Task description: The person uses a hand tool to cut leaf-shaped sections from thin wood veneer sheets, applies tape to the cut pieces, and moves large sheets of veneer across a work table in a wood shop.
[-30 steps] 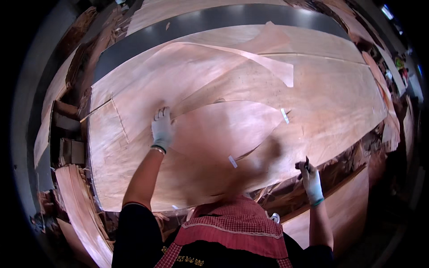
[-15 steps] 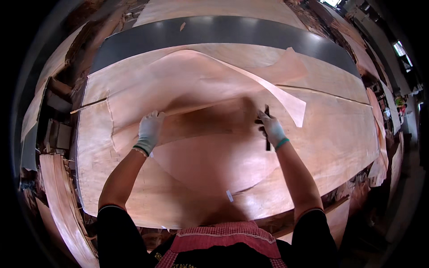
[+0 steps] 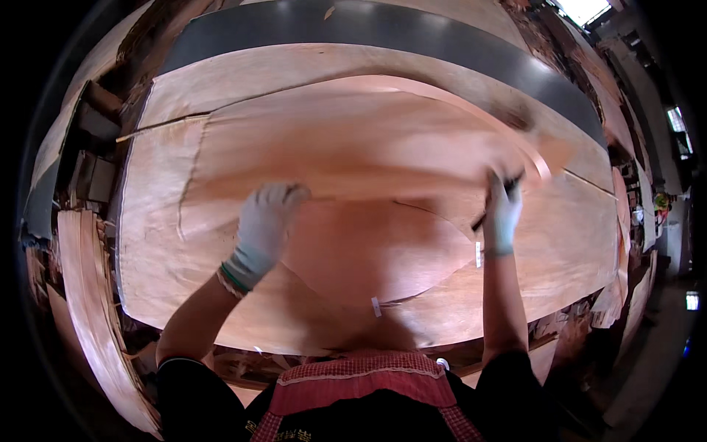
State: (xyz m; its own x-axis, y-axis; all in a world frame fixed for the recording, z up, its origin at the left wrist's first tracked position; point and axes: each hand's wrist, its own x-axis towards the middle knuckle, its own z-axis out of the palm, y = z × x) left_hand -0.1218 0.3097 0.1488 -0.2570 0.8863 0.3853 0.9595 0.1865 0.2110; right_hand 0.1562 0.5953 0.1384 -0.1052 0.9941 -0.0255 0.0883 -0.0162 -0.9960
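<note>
A thin pinkish wood veneer sheet (image 3: 353, 140) lies across the middle of a larger pale veneer sheet (image 3: 155, 243), its far right edge curled up. My left hand (image 3: 266, 228), in a white glove, is closed at the near edge of the pinkish sheet; the fingers are blurred. My right hand (image 3: 504, 210), also gloved, is closed around a narrow black tool (image 3: 480, 221) beside the sheet's right end. Blur hides the tool's exact kind and whether that hand also grips veneer. Nearer me is a rounded pink veneer patch (image 3: 375, 254), with white tape pieces (image 3: 377, 306) at its edges.
A dark, smooth strip of board (image 3: 368, 26) runs along the far side. Stacked veneer strips (image 3: 92, 295) stand at the left, and more loose veneer (image 3: 618, 287) hangs at the right edge. A long split (image 3: 162, 127) crosses the pale sheet's left part.
Both hands have moved right, the right hand farther. The pinkish sheet has shifted right and lies flatter, its raised right corner swung over. A white tape piece by my right forearm has come into view.
</note>
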